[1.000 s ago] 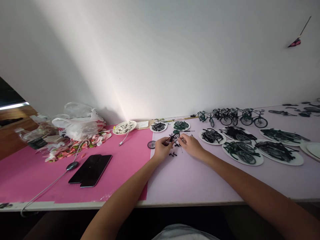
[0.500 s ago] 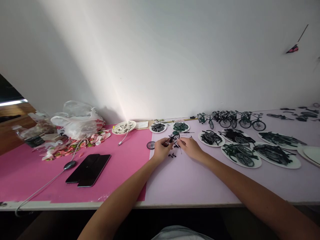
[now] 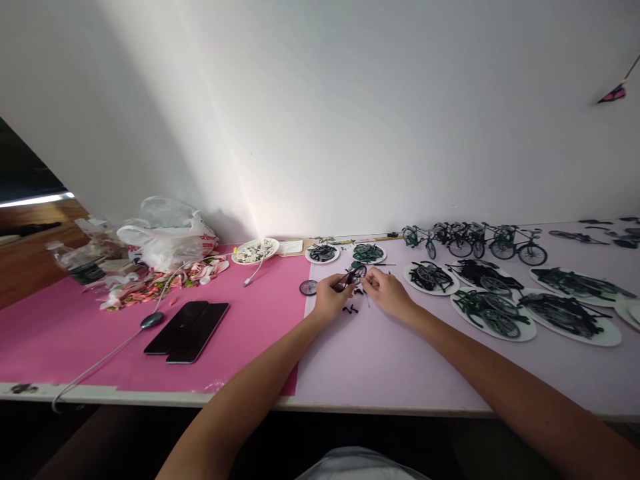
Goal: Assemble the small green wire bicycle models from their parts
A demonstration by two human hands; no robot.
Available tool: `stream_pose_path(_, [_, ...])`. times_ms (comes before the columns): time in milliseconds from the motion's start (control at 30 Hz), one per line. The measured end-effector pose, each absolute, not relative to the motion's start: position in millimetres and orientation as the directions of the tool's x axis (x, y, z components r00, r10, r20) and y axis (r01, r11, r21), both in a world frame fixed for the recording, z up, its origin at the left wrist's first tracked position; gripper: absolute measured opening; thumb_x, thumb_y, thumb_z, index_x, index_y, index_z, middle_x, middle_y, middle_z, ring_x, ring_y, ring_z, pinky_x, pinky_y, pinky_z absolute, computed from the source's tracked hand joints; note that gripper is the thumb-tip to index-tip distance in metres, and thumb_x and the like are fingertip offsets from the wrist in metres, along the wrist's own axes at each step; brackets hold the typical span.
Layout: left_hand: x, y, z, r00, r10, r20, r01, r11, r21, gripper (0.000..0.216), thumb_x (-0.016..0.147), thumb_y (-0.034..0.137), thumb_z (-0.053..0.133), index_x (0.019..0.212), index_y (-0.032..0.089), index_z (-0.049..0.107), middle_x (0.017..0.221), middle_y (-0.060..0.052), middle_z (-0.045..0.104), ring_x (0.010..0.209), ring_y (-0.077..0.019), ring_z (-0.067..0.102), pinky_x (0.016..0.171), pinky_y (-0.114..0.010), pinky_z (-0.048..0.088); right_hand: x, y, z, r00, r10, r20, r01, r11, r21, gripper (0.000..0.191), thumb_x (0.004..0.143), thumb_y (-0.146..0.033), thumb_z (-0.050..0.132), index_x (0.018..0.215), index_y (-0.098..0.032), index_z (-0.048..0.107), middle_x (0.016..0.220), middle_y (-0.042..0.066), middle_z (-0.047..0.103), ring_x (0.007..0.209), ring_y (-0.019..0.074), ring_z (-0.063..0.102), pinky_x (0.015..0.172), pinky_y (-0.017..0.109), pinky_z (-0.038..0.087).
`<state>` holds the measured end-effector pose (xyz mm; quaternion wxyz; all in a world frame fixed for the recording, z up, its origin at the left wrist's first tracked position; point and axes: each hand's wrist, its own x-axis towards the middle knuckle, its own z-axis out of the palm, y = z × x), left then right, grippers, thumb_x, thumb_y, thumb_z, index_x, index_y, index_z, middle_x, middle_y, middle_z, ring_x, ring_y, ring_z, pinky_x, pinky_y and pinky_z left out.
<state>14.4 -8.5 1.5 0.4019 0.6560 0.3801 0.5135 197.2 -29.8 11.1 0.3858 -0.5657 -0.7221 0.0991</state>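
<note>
My left hand (image 3: 330, 297) is closed, pinching a small black model bicycle part (image 3: 354, 275) just above the lilac table mat (image 3: 390, 353). My right hand (image 3: 387, 291) is closed too, its fingertips pinched on something tiny right beside that part; I cannot make out what. A loose black wheel (image 3: 309, 287) lies left of my left hand. A few small black bits (image 3: 351, 309) lie on the mat between my hands.
White plates with black and green bicycle parts (image 3: 493, 313) fill the right side. Finished model bicycles (image 3: 475, 240) stand along the wall. On the pink mat (image 3: 75, 333) lie two black phones (image 3: 187, 322), a cable, a plastic bag (image 3: 165, 237) and a bowl of white pieces (image 3: 255, 251).
Both hands stay together on the small part with hardly any movement. The camera view has shifted slightly, so everything sits a little to the right in the frame.
</note>
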Motion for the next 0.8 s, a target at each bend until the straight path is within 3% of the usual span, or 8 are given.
stream_pose_path(367, [13.4, -6.8, 0.0, 0.193, 0.904, 0.383, 0.094, -0.405, 0.909, 0.025, 0.077, 0.036, 0.077, 0.086, 0.013, 0.072, 0.070, -0.004, 0.067, 0.060, -0.0163, 0.065, 0.051, -0.022, 0.041, 197.0, -28.4, 8.4, -0.121, 0.896, 0.428, 0.751, 0.364, -0.551, 0.040, 0.101, -0.045, 0.034, 0.073, -0.022, 0.051, 0.063, 0.002, 0.060, 0.058, 0.0175, 0.054, 0.058, 0.027, 0.029])
stream_pose_path(600, [13.0, -6.5, 0.3, 0.182, 0.910, 0.373, 0.098, -0.394, 0.914, 0.028, 0.076, 0.038, 0.079, 0.089, 0.014, 0.073, 0.072, -0.004, 0.069, 0.060, -0.0164, 0.065, 0.052, -0.023, 0.043, 195.5, -30.5, 10.3, -0.054, 0.891, 0.452, 0.749, 0.336, -0.572, 0.028, 0.095, -0.047, 0.048, 0.081, -0.024, 0.054, 0.057, -0.003, 0.055, 0.052, 0.0157, 0.048, 0.054, 0.026, 0.027])
stream_pose_path(800, [13.0, -4.9, -0.9, 0.183, 0.913, 0.365, 0.111, -0.388, 0.915, 0.028, 0.077, 0.040, 0.078, 0.087, 0.014, 0.073, 0.068, -0.003, 0.067, 0.057, -0.0153, 0.063, 0.049, -0.022, 0.041, 197.4, -28.5, 9.7, -0.090, 0.882, 0.463, 0.754, 0.364, -0.547, 0.040, 0.099, -0.048, 0.041, 0.069, -0.023, 0.049, 0.057, -0.001, 0.054, 0.053, 0.0155, 0.046, 0.055, 0.027, 0.027])
